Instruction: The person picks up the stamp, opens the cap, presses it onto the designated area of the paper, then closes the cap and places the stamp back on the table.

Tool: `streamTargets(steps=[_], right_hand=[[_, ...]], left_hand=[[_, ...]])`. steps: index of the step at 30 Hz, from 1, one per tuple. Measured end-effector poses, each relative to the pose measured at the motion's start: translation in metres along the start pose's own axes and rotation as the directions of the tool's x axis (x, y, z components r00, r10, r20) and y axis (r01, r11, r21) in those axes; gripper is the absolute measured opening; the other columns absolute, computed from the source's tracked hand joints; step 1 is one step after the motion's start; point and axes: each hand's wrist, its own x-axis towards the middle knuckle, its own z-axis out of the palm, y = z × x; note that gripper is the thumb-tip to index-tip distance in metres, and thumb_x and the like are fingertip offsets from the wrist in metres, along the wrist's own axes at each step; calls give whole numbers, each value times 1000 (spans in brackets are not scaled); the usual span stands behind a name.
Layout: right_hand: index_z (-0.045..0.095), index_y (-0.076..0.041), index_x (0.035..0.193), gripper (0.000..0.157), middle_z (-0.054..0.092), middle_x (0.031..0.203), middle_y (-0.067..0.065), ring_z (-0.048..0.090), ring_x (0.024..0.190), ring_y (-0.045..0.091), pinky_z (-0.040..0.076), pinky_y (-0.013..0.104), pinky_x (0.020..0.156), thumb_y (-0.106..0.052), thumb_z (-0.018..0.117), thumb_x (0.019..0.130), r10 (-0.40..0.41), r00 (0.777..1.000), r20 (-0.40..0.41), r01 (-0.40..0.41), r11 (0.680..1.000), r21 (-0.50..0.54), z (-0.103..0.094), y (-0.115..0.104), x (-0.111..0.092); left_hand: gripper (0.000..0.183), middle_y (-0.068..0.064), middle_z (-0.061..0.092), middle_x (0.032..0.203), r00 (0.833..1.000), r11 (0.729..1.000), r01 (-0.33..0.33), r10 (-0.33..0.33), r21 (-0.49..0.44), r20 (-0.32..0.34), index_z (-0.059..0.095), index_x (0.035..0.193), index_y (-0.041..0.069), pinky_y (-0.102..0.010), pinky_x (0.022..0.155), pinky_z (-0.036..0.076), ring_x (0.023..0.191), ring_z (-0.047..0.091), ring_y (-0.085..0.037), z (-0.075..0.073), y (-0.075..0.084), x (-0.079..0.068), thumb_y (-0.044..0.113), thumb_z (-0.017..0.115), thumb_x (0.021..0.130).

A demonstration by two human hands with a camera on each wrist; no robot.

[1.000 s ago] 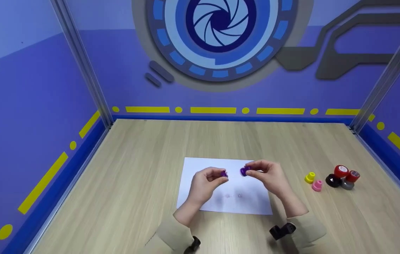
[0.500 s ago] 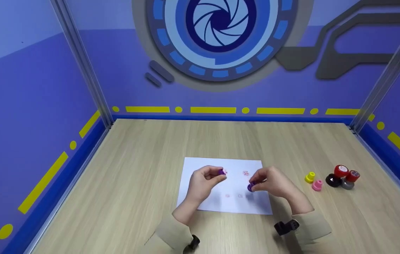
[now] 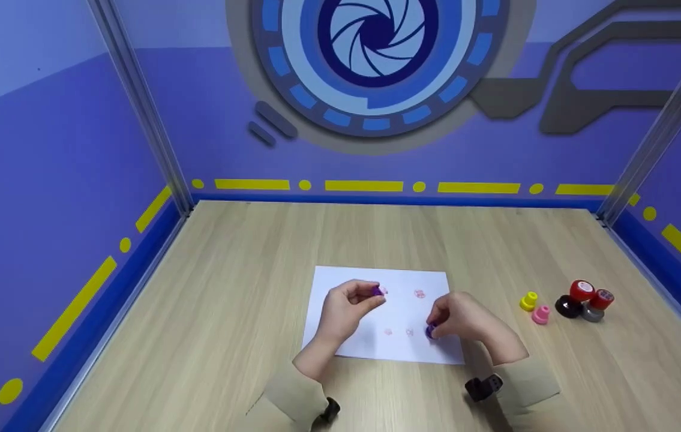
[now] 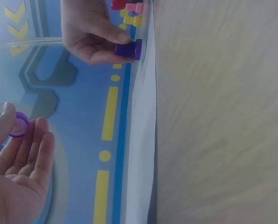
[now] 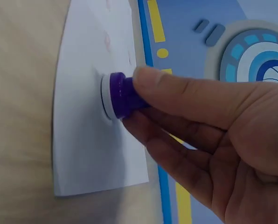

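Observation:
A white sheet of paper lies on the wooden table, with several small reddish stamp prints on it. My right hand grips a purple stamp by its handle between thumb and fingers. The stamp's white-rimmed face is turned down to the paper near its right edge and looks to be touching it. Over the sheet's left part, my left hand pinches a small round purple cap with a pale printed face. In the left wrist view its other fingers are extended.
To the right of the sheet stand a yellow stamp and a pink stamp. Farther right are a red-and-black stamp and a red-and-grey stamp, close together. Blue panel walls border the table.
My right hand has moved the purple stamp from the upper part of the sheet down and right, uncovering a reddish print there. My left hand has shifted slightly left with the cap.

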Motion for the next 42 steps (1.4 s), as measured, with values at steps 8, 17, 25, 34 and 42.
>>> streamTargets(steps=[8,17,25,34,42], right_hand=[[68,-8,72,25,66,73,0,56,69,14,47,23,59,14,79,68,19,997,-76,-26,995,-99,9,-8,0],[66,-9,70,29,63,72,0,55,68,16,47,28,61,17,78,69,69,990,-125,-86,987,-135,15,-16,1],[64,-8,67,29,61,69,-1,53,67,14,44,26,60,18,77,63,57,986,-156,-78,989,-127,17,-16,0],[64,-9,68,30,59,70,0,53,69,17,43,28,61,17,77,63,105,982,-154,-123,986,-112,18,-16,-1],[63,-8,68,30,60,70,1,53,69,17,43,27,61,18,76,64,77,986,-146,-98,985,-141,17,-17,1]], left_hand=[[25,-16,77,107,1000,1000,-3,3,-3,3,75,112,1,-20,83,61,97,74,-18,0,-1,1,8,81,88],[25,-17,76,106,1000,1000,-6,7,13,-5,75,111,0,-19,83,61,96,74,-18,-4,-3,1,9,81,88],[27,-14,76,105,1000,1000,5,-4,27,-29,76,112,2,-19,81,61,93,73,-13,-8,1,4,13,82,88],[28,-16,76,106,1000,1000,1,0,21,-25,75,113,1,-19,82,61,94,73,-14,-10,3,5,12,82,88],[27,-13,76,106,1000,999,4,-3,32,-27,76,112,3,-19,81,61,94,73,-14,-10,2,4,13,82,88]])
